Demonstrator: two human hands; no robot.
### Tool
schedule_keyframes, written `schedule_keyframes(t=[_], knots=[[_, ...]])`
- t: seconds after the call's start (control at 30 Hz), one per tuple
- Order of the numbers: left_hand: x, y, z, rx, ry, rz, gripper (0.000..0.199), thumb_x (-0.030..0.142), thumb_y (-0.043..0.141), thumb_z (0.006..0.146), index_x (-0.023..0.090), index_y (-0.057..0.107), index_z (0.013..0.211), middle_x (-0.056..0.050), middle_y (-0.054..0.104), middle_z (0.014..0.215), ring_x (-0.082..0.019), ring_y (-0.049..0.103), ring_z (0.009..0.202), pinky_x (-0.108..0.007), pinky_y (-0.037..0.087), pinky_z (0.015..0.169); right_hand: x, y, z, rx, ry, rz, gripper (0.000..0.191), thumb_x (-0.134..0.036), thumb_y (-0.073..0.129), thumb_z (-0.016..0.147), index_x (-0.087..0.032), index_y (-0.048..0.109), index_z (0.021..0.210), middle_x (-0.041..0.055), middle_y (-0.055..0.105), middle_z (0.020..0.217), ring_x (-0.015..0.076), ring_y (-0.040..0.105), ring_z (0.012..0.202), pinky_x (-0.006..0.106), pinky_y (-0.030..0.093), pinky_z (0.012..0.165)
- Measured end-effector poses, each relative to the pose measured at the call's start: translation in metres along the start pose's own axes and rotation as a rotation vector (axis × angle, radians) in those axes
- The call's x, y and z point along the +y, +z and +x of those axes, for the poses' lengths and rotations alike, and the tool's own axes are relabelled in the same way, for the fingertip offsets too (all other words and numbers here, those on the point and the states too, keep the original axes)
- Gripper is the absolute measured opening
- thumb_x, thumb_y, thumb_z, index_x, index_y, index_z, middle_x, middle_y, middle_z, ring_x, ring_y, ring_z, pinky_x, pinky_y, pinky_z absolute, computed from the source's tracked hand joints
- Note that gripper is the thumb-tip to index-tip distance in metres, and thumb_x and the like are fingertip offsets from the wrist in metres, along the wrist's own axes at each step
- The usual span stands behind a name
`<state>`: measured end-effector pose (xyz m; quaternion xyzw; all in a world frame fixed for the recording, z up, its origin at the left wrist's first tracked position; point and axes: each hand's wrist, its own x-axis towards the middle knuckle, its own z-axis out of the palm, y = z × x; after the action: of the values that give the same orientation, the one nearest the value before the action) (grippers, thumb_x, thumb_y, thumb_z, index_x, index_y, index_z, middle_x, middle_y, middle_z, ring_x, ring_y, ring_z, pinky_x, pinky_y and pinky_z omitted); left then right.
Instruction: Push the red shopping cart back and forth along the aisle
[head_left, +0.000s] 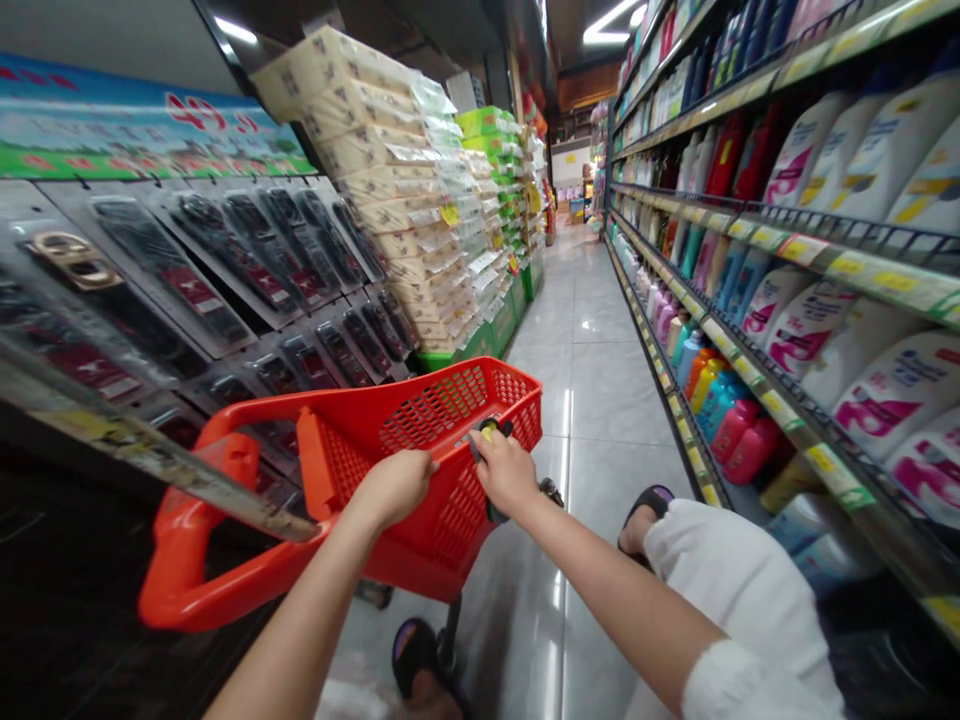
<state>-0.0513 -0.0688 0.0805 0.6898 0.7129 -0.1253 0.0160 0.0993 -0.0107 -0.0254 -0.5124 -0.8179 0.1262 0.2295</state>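
Note:
A red plastic shopping cart [442, 520] stands tilted across the aisle, its handle end at the lower left. My left hand [397, 487] is closed over the near rim of its basket. Just to the right, my right hand [506, 472] is closed around a small black-and-yellow item [491, 430] at the same rim. Its exact kind does not show, as my fingers cover part of it. Some dark parts also stick out below and beside that hand. The basket's visible inside shows red mesh walls.
Packaged belts [281, 240] hang on a rack at left, with a blurred shelf rail [165, 460] crossing the cart's handle. Stacked cartons [405, 200] stand behind. Shelves of bottles [795, 310] line the right. A grey tiled floor [592, 370] runs between.

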Motion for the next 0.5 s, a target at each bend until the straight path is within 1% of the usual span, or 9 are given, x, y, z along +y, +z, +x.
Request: schedule_keyframes(t=[0.07,0.13,0.2,0.27,0.33,0.4,0.43,0.5], knots=[[0.000,0.001,-0.004,0.014,0.003,-0.002,0.038,0.028,0.035,0.093,0.015,0.069,0.085,-0.018,0.073,0.090,-0.028,0.070,0.086,-0.032,0.045,0.070,0.005,-0.001,-0.005,-0.002,-0.021,-0.015,0.052,-0.027,0.041,0.091,-0.039,0.043,0.142,0.0029,0.056,0.127,0.0221,0.054,0.101,0.032,0.047,0.081],[-0.001,0.002,-0.008,0.024,0.008,-0.015,0.037,0.028,0.035,0.092,0.015,0.069,0.085,-0.019,0.073,0.090,-0.029,0.070,0.086,-0.033,0.046,0.070,0.020,-0.006,0.001,0.004,0.052,-0.046,0.050,-0.025,0.041,0.091,-0.040,0.047,0.139,0.0028,0.057,0.125,0.0226,0.055,0.101,0.032,0.047,0.079],[-0.001,0.003,-0.009,0.038,0.010,-0.037,0.036,0.028,0.037,0.091,0.015,0.069,0.084,-0.019,0.073,0.091,-0.029,0.070,0.086,-0.034,0.046,0.071,0.032,-0.011,0.011,0.010,0.164,-0.065,0.050,-0.023,0.040,0.091,-0.039,0.048,0.138,0.0036,0.058,0.123,0.0226,0.055,0.101,0.032,0.047,0.079],[-0.002,0.004,-0.005,0.057,0.011,-0.047,0.035,0.027,0.038,0.091,0.015,0.069,0.082,-0.018,0.073,0.091,-0.029,0.070,0.085,-0.034,0.046,0.071,0.033,-0.012,0.018,0.014,0.239,-0.073,0.051,-0.022,0.040,0.091,-0.037,0.047,0.139,0.0048,0.058,0.122,0.0226,0.056,0.100,0.032,0.047,0.079],[-0.003,0.004,-0.001,0.093,0.035,-0.040,0.035,0.028,0.038,0.091,0.016,0.069,0.081,-0.017,0.073,0.088,-0.028,0.070,0.084,-0.034,0.047,0.072,0.024,-0.010,0.019,0.014,0.211,-0.075,0.051,-0.024,0.042,0.090,-0.036,0.047,0.139,0.0052,0.058,0.123,0.0229,0.057,0.100,0.033,0.047,0.079],[-0.006,0.003,-0.003,0.166,0.106,-0.070,0.034,0.029,0.037,0.092,0.018,0.069,0.084,-0.014,0.073,0.089,-0.026,0.069,0.086,-0.033,0.048,0.075,0.013,-0.007,0.016,0.011,0.137,-0.073,0.050,-0.026,0.044,0.090,-0.036,0.048,0.139,0.0048,0.057,0.126,0.0230,0.058,0.100,0.033,0.047,0.079],[-0.009,0.002,-0.007,0.229,0.154,-0.114,0.034,0.029,0.037,0.092,0.019,0.069,0.088,-0.012,0.073,0.092,-0.025,0.069,0.089,-0.033,0.049,0.078,0.010,-0.006,0.015,0.008,0.105,-0.071,0.050,-0.026,0.044,0.090,-0.037,0.048,0.138,0.0042,0.056,0.127,0.0227,0.058,0.100,0.033,0.047,0.080],[-0.018,0.002,-0.025,0.420,0.221,-0.236,0.033,0.029,0.037,0.092,0.022,0.069,0.098,-0.009,0.073,0.100,-0.021,0.067,0.096,-0.031,0.048,0.085,0.008,-0.007,0.015,0.000,0.086,-0.067,0.050,-0.026,0.044,0.089,-0.038,0.049,0.137,0.0034,0.057,0.126,0.0223,0.058,0.101,0.033,0.047,0.080]])
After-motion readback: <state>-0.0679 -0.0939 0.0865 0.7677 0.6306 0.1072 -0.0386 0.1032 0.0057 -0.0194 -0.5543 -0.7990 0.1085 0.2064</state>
